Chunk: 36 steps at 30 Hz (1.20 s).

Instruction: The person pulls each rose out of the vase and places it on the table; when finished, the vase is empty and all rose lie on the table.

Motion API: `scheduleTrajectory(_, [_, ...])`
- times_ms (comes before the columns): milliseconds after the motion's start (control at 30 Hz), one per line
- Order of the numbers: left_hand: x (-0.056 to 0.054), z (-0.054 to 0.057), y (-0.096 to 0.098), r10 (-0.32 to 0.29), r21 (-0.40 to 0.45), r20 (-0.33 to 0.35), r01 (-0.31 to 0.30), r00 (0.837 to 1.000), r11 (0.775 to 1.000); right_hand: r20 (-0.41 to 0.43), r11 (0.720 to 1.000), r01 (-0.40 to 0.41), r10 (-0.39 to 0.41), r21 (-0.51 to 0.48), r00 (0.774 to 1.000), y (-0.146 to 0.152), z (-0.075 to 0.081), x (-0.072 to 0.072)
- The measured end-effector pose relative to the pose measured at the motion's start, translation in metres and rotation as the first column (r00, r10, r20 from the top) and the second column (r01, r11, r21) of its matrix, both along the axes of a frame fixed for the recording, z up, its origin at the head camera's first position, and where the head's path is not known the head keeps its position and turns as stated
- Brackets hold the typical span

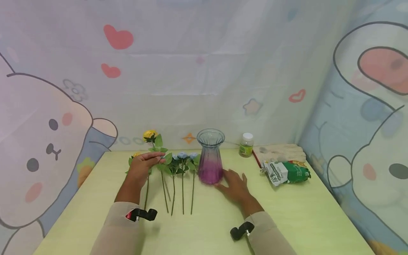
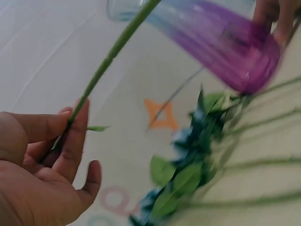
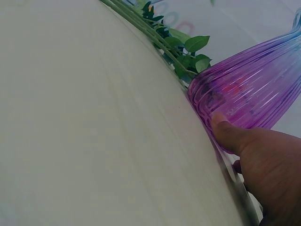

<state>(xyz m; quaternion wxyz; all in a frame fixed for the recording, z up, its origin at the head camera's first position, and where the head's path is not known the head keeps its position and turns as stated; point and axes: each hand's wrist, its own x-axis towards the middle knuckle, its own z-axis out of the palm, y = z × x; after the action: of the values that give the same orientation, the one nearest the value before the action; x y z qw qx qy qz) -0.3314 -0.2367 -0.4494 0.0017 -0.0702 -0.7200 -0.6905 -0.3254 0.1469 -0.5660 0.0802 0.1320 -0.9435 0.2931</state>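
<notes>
My left hand [image 1: 143, 166] pinches the green stem [image 2: 106, 66] of a yellow rose [image 1: 149, 135] between thumb and fingers, its bloom standing above the hand. Another yellow flower [image 1: 136, 154] shows partly behind that hand. Just right of it, several blue flowers [image 1: 182, 156] lie on the table with their stems towards me. A ribbed glass vase [image 1: 210, 163], bluish at the rim and purple below, stands upright beside them. Low on its right side my right hand [image 1: 236, 186] holds the base, with the thumb [image 3: 225, 132] against the purple glass; its other fingers are mostly hidden in the right wrist view.
Right of the vase, a white-capped jar [image 1: 246, 146] stands at the table's back edge. Cream gloves [image 1: 282, 153], a red stick [image 1: 256, 159] and a green-and-white packet [image 1: 287, 173] lie farther right. A printed cloth [image 1: 204, 78] hangs behind the pale table [image 1: 191, 233].
</notes>
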Motion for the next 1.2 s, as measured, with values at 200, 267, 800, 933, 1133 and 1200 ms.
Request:
scheduleTrajectory(200, [0.005, 0.006, -0.063, -0.088, -0.206, -0.015, 0.083, 0.996, 0.975, 0.0, 1.0, 0.006, -0.006, 0.004, 1.0, -0.001, 0.0, -0.001])
scheduleTrajectory(267, [0.005, 0.005, -0.083, -0.094, -0.238, -0.005, 0.09, 0.996, 0.967, 0.009, 1.0, 0.002, -0.002, 0.012, 1.0, -0.002, 0.0, -0.002])
scheduleTrajectory(800, [0.0, -0.062, -0.144, 0.14, -0.358, 0.127, -0.086, 0.982, 0.93, 0.024, 1.0, 0.009, -0.01, 0.013, 1.0, -0.001, -0.001, -0.003])
scheduleTrajectory(933, [0.0, -0.081, -0.141, 0.195, -0.468, 0.049, -0.15, 0.98, 0.871, 0.024, 1.0, 0.009, -0.009, 0.014, 1.0, -0.001, -0.003, -0.002])
scheduleTrajectory(1133, [-0.003, -0.097, -0.137, 0.313, -0.562, -0.016, -0.267, 0.95, 0.783, 0.025, 1.0, 0.01, -0.011, 0.017, 1.0, 0.0, -0.003, -0.001])
scheduleTrajectory(1200, [-0.005, -0.099, -0.136, 0.351, -0.572, -0.026, -0.302, 0.936, 0.763, 0.022, 1.0, 0.012, -0.012, 0.019, 1.0, 0.0, -0.002, -0.001])
